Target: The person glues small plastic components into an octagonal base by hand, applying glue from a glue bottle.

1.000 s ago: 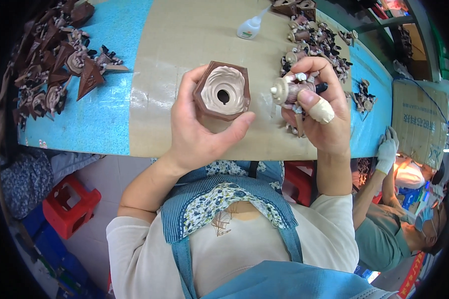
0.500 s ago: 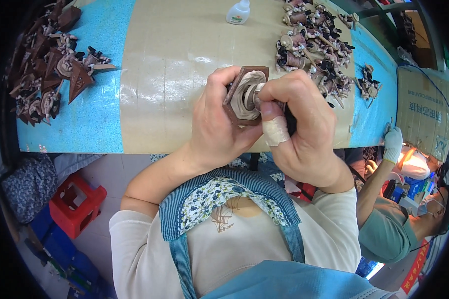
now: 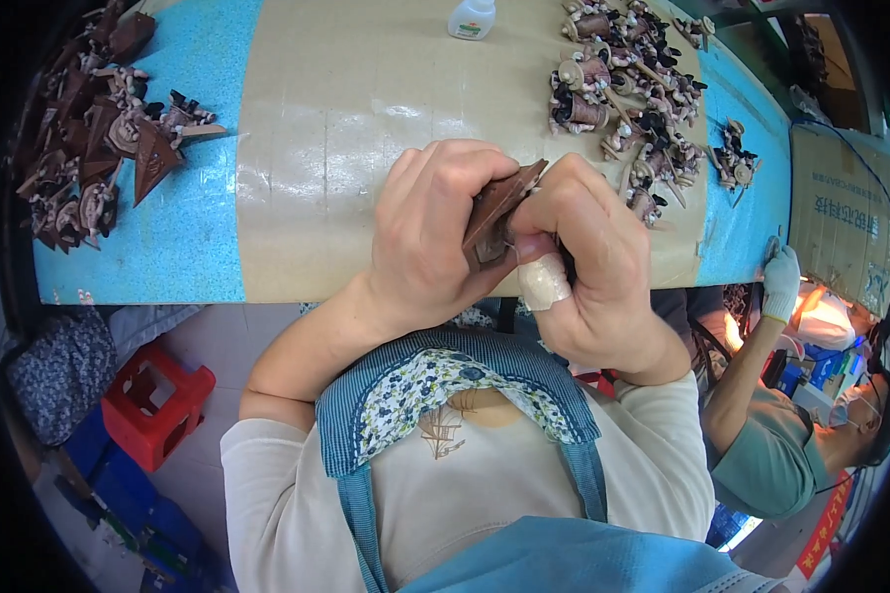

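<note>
Above the table's near edge, my left hand (image 3: 433, 232) is closed round a brown angular base (image 3: 502, 210), its fingers over the far side. The base is tilted almost edge-on. Against it my right hand (image 3: 588, 247) is closed on a small figurine, nearly all hidden behind the fingers. A beige wrap (image 3: 544, 283) covers the right thumb, which presses close to the base. Both hands meet at the base.
Brown-based figurines (image 3: 94, 148) lie heaped at the left. Several loose figurines (image 3: 628, 99) crowd the right side, by a small white bottle (image 3: 473, 20). A co-worker's gloved hand (image 3: 781, 282) is at the right edge. A red stool (image 3: 158, 405) stands lower left.
The base has turned from showing its pale hollow face to nearly edge-on. My left hand has rolled over it, and my right hand has shifted slightly left and down.
</note>
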A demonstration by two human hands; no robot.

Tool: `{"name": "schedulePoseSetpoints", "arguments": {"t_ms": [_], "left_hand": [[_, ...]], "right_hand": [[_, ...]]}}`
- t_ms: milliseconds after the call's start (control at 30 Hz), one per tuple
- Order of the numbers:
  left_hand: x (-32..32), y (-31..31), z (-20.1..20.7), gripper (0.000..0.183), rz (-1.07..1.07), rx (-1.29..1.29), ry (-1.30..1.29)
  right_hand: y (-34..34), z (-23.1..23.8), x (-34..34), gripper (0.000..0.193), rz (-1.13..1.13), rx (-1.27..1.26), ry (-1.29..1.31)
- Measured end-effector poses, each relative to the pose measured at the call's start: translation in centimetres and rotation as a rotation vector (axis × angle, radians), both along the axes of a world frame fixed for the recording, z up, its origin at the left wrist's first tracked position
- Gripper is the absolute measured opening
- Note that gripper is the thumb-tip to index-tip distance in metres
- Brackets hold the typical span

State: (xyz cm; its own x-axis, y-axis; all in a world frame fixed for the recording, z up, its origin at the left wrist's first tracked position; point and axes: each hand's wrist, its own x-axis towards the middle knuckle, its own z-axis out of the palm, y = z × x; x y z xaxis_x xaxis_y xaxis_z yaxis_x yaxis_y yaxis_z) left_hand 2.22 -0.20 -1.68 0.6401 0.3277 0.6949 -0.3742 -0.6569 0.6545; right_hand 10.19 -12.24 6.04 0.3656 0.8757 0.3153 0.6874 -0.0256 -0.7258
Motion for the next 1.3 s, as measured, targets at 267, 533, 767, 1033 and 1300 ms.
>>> {"name": "schedulePoseSetpoints", "arguments": {"t_ms": [267, 533, 767, 1033, 1300], "left_hand": [[-1.1, -0.8, 1.0, 0.051, -0.171, -0.480, 0.372], [-1.3, 2.6, 1.7, 0.060, -0.891, -1.074, 0.562], [-4.9, 10.7, 4.8, 0.059, 0.116, -0.206, 0.540], [3.9, 16.6, 5.0, 0.048, 0.361, 0.559, 0.315], [15.7, 20.8, 5.6, 0.034, 0.204, 0.723, 0.723]], "right_hand": [[0.1, -1.1, 0.9, 0.019, 0.013, -0.020, -0.006], [0.7, 1.0, 5.4, 0.059, 0.473, -0.105, -0.248], [1.1, -1.8, 7.9, 0.049, 0.080, 0.127, 0.120], [7.4, -5.3, 10.0, 0.050, -0.212, -0.099, 0.125], [8.6, -6.0, 10.5, 0.032, -0.202, -0.194, 0.240]]}}
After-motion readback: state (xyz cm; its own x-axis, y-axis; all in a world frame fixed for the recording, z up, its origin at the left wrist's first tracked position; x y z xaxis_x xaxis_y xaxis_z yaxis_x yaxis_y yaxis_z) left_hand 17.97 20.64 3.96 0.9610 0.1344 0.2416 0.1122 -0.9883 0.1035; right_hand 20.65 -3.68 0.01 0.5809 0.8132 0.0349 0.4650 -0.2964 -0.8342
